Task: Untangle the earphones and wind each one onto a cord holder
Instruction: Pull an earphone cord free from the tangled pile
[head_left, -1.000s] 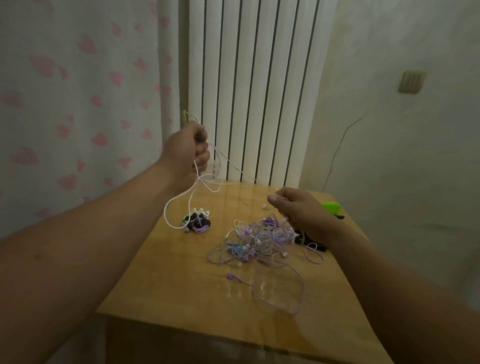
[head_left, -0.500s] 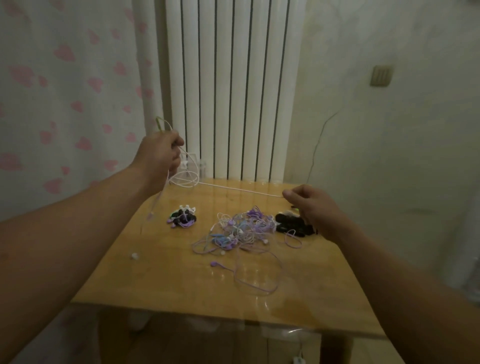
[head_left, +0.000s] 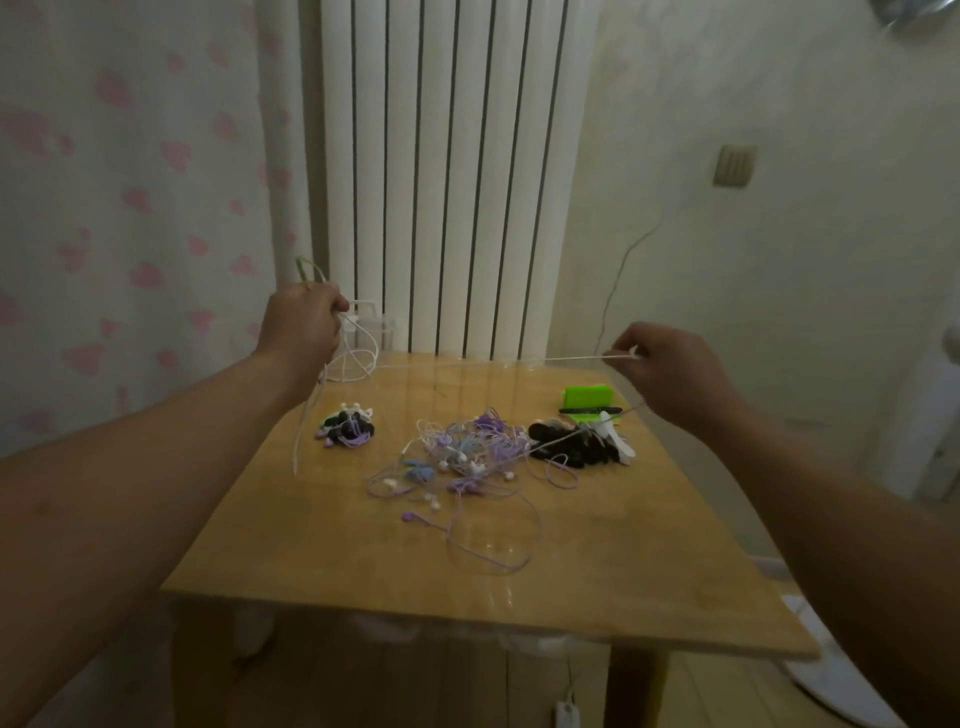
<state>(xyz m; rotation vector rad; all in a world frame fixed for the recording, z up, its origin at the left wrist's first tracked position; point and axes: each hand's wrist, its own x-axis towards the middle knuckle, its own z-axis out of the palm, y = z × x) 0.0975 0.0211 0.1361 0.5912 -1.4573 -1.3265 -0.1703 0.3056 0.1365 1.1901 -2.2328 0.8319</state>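
My left hand (head_left: 304, 327) is raised above the table's far left corner and grips a green cord holder (head_left: 305, 269) together with loops of a white earphone cord (head_left: 467, 362). The cord runs taut to my right hand (head_left: 670, 366), which pinches its other end above the far right of the table. One loose end of the cord hangs down from the left hand. A tangle of purple, blue and white earphones (head_left: 467, 457) lies in the middle of the wooden table (head_left: 322, 561). A wound bundle on a holder (head_left: 347, 428) lies at the left.
A heap of black and white cord holders (head_left: 576, 441) lies at the right, with a green block (head_left: 587, 397) behind it. A white radiator (head_left: 447, 171) stands behind the table. A pink-patterned curtain (head_left: 130, 182) hangs at the left.
My right hand has moved right and upward, drawing the white cord out straight and taut between both hands. The left hand stays raised with the holder.
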